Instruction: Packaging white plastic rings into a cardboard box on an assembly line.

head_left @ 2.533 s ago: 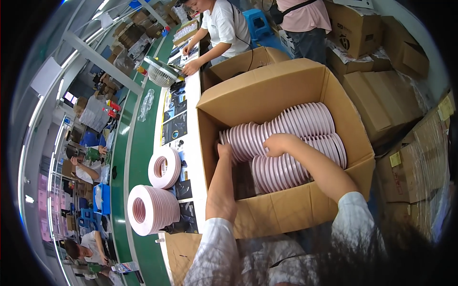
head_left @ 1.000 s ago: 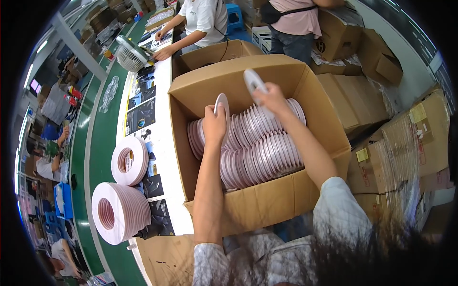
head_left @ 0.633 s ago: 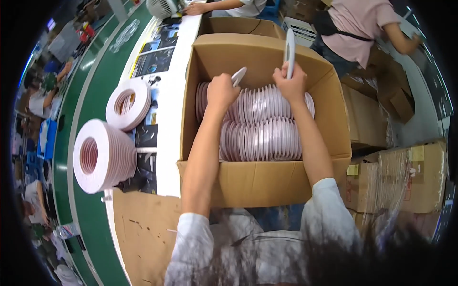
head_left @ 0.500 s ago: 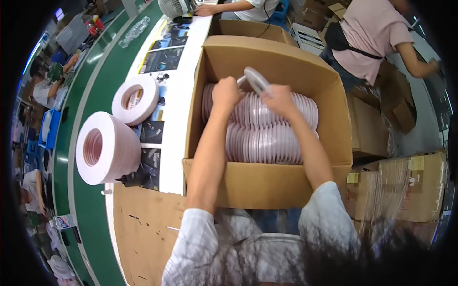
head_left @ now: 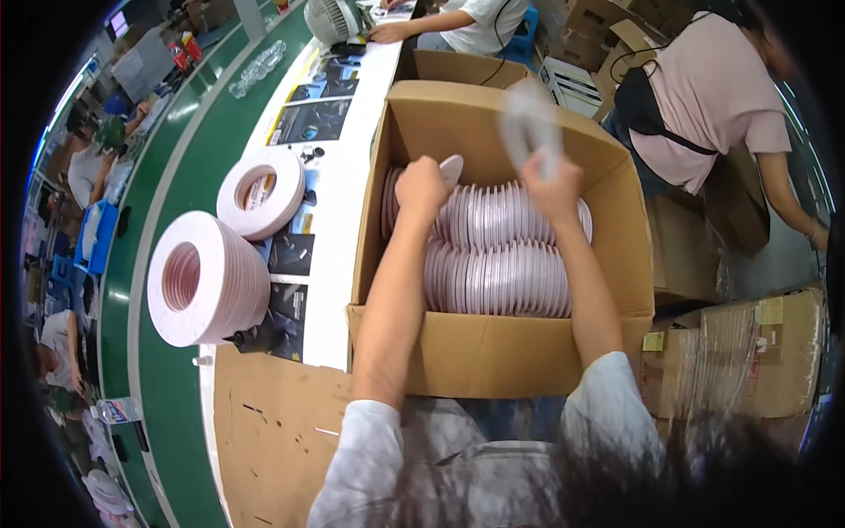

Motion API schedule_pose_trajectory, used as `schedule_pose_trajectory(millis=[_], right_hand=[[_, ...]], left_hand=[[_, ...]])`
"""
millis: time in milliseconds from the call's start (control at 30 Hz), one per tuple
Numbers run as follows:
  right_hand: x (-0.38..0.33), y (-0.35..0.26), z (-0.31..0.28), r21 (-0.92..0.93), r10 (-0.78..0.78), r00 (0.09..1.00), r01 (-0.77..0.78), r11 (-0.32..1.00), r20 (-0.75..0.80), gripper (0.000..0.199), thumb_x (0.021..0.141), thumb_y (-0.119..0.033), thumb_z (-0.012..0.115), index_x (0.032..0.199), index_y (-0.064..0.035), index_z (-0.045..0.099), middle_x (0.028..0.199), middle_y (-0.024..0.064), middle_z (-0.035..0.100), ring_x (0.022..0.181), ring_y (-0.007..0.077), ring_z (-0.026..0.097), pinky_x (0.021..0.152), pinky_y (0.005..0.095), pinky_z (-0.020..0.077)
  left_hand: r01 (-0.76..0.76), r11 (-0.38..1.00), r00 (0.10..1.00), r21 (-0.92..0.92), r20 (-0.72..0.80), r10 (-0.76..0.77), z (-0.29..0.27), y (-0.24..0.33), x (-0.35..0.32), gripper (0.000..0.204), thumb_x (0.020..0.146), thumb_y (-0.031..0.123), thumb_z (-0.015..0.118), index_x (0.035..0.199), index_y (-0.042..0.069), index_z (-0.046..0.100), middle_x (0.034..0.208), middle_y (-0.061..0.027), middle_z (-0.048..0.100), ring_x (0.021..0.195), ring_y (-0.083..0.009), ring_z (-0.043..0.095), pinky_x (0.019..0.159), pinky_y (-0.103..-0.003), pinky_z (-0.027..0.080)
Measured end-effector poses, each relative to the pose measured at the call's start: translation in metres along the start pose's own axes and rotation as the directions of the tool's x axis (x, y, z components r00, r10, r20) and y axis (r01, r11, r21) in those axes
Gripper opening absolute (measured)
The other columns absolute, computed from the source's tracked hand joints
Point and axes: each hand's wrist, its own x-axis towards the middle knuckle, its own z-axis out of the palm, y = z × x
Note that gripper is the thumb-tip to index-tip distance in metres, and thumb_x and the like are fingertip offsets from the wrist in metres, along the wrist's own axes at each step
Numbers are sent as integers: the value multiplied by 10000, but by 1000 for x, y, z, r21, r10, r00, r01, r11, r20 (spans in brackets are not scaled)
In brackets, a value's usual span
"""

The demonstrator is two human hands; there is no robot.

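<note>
My right hand (head_left: 553, 185) is closed on the lower rim of a flat white ring (head_left: 528, 119), raised over the box's far wall and blurred by motion. Fingers curled, my left hand (head_left: 421, 185) grips another white ring (head_left: 452, 167) at the left end of the far row; most of that ring is hidden behind the hand. Below both hands, an open cardboard box (head_left: 502, 356) holds a far row of pale rings (head_left: 497, 216) and a near row of rings (head_left: 497, 280), all packed on edge. My forearms reach in over its near wall.
Left of the box, a thick stack of pinkish-white rings (head_left: 211, 282) and a shorter stack (head_left: 231, 195) rest on the white table (head_left: 330, 264) near a green conveyor belt (head_left: 167, 414). A fan (head_left: 333, 19) stands farther back. Wrapped cartons (head_left: 731, 352) and a person in pink (head_left: 704, 106) are at right.
My right hand has lifted its ring up and away to the right, apart from the left hand. My left hand stays by the far row's left end. The view has shifted slightly.
</note>
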Motion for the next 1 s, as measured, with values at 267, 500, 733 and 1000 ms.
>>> schedule_pose_trajectory(millis=[267, 500, 733, 1000], right_hand=[[-4, 6, 3, 60, 256, 927, -249, 967, -274, 147, 657, -144, 657, 720, -33, 584, 596, 171, 584, 644, 350, 616, 645, 450, 500], [-3, -11, 3, -122, 69, 997, -63, 991, 44, 162, 649, -185, 662, 721, -49, 611, 680, 172, 617, 635, 319, 626, 638, 423, 505], [-5, 42, -2, -105, 294, 902, -275, 956, 315, 184, 648, -222, 687, 736, -60, 681, 715, 179, 666, 686, 325, 664, 699, 403, 535], [-20, 57, -12, -243, 473, 561, -436, 866, 679, 252, 621, -195, 725, 717, 36, 697, 632, 135, 681, 574, 201, 684, 595, 324, 547]], left_hand=[[90, 995, 996, -45, 21, -89, -20, 16, 4, 345, 647, 211, 757, 844, -62, 680, 861, -273, 667, 843, -400, 669, 753, -442, 546], [50, 999, 998, -1, 42, -50, -23, 26, -1, 289, 704, 229, 722, 813, -37, 687, 826, -256, 669, 818, -383, 672, 746, -446, 541], [-220, 972, 947, 81, -223, 233, -21, 24, 2, 178, 727, 164, 687, 798, 3, 657, 738, -182, 648, 704, -383, 642, 634, -459, 515], [-478, 878, 878, 1, 9, 478, 24, 63, -7, 163, 734, 141, 690, 748, -16, 649, 735, -228, 638, 705, -401, 640, 665, -477, 522]])
